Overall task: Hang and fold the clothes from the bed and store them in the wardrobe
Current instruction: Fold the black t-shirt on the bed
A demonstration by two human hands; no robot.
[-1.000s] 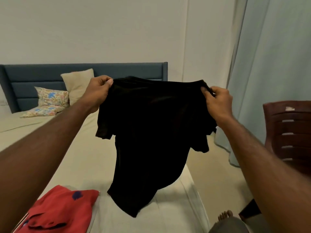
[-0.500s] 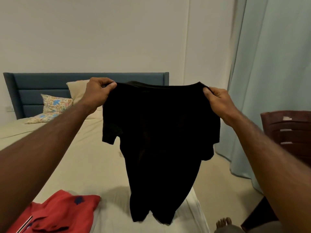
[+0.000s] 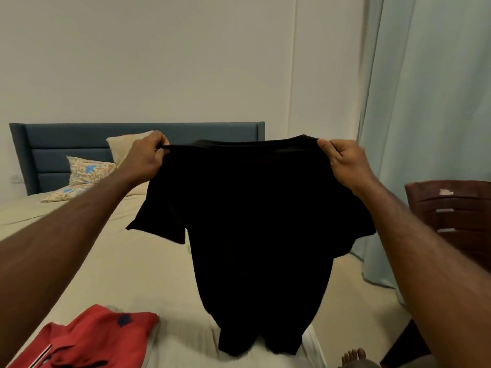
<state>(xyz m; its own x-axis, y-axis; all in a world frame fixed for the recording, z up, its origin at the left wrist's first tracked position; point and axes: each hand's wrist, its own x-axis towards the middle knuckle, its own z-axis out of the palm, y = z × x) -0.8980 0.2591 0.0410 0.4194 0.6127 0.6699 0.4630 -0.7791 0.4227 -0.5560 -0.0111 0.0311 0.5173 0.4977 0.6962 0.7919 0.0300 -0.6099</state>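
The black T-shirt (image 3: 260, 229) hangs full length in the air over the foot of the bed (image 3: 127, 261), held up by its two shoulders. The left hand (image 3: 144, 158) has its fingers curled round the left shoulder seam; the right hand (image 3: 342, 162) pinches the right shoulder between thumb and curled fingers. Both sleeves droop outward, and the hem hangs just above the mattress edge.

A red shirt (image 3: 90, 338) lies crumpled on the bed at lower left. Two pillows (image 3: 87, 171) rest against the blue headboard (image 3: 66, 144). A dark chair (image 3: 451, 221) stands at right, beside the pale curtain (image 3: 425, 128). No wardrobe is in view.

Risk, as judged: each hand holds only a narrow strip of cloth, so a slack pinch would drop one shoulder and bunch the garment. Laid down carelessly, the hem could fold under and spoil the fold.

Against half a second ago, the shirt now hangs straighter and wider, with the left sleeve spread further out.
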